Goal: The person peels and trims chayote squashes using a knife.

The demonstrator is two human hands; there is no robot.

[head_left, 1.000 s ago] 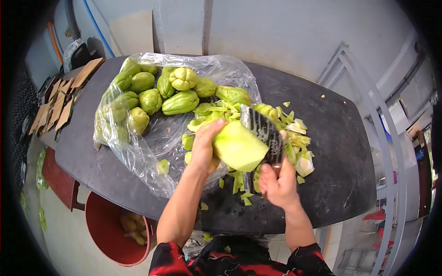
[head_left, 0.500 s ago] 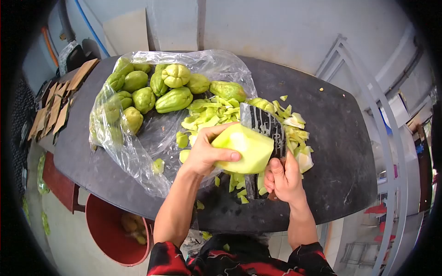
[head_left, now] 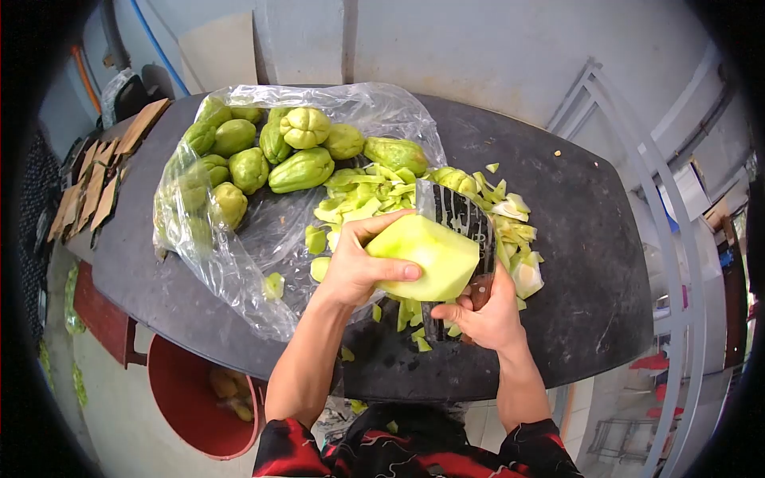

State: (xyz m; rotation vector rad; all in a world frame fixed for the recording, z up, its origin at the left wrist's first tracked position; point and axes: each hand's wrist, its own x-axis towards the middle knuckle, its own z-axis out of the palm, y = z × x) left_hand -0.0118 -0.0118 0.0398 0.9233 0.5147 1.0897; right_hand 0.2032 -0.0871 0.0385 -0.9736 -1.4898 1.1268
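Note:
My left hand [head_left: 356, 267] is wrapped round a peeled pale green chayote [head_left: 426, 256], its thumb lying across the near face. In my right hand [head_left: 488, 313] is the handle of a broad knife [head_left: 458, 213], whose dark, wet blade stands behind and against the right side of the chayote. Part of the blade is hidden by the chayote. Behind both hands lies a heap of green peelings [head_left: 362, 191] on the dark table [head_left: 574, 263]. Smaller scraps lie below the knife.
A clear plastic bag [head_left: 259, 291] spreads over the table's left part, with several unpeeled chayotes [head_left: 301, 170] on it. A red bin [head_left: 187, 406] holding peeled pieces stands below the table's left edge. Cardboard strips [head_left: 102, 179] lie at far left; a metal frame [head_left: 637, 151] stands at right.
The view has shifted slightly. My left thumb has come over the front of the chayote, which has turned a little in my grip. The knife has stayed along its right side.

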